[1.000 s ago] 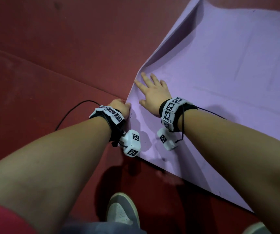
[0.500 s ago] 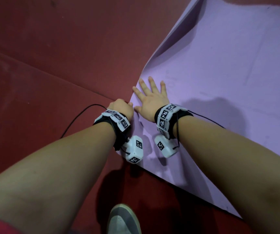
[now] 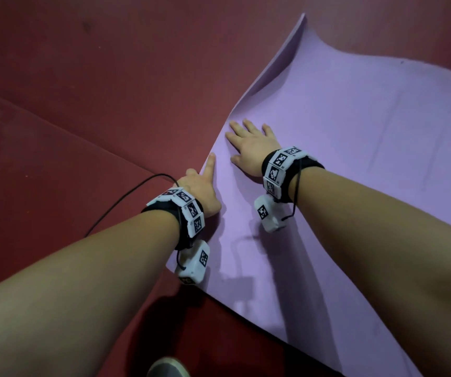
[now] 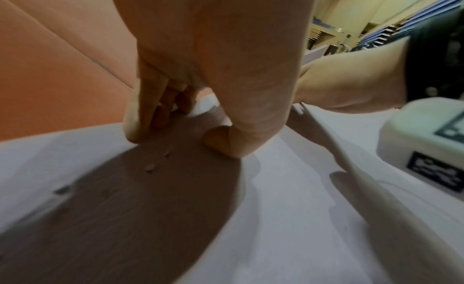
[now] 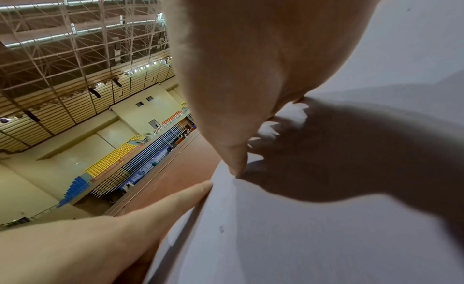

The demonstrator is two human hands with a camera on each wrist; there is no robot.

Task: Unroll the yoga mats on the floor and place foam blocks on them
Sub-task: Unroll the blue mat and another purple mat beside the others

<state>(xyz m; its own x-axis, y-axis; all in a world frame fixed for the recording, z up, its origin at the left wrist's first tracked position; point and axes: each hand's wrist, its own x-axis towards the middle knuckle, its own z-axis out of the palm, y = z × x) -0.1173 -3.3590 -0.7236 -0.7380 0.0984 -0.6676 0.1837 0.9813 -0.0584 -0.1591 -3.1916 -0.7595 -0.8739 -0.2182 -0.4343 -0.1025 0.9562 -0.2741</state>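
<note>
Flooring (image 3: 88,85) of dark red covers the whole ground here, with a seam running diagonally toward your hands. On it lies the purple yoga mat (image 3: 355,137), largely unrolled; its near corner sits flat under you, while the far left edge (image 3: 281,58) curls upward off the floor. That curl is, by my judgement, why you are holding the mat as you are: foam that has been rolled tends to spring back, so you pin one stretch to flatten it.

Your right hand (image 3: 251,148) lies palm-down on the mat just inside its left edge, fingers spread and straight, pressing and gripping nothing. Your left hand (image 3: 200,189) sits at the mat's edge itself: the index finger is stretched out along the border, and the left wrist view shows the thumb tip on the mat surface with the other fingers bent down at the edge. Whether those fingers hook under the mat, I cannot tell.

No foam blocks appear in any view, so that part of the task is judged outstanding.

Smaller items: a black cable (image 3: 126,202) loops across the floor just left of your left wrist, near the mat edge, and could snag as you shift. A shoe toe (image 3: 168,367) shows at the bottom, apart from the mat.
</note>
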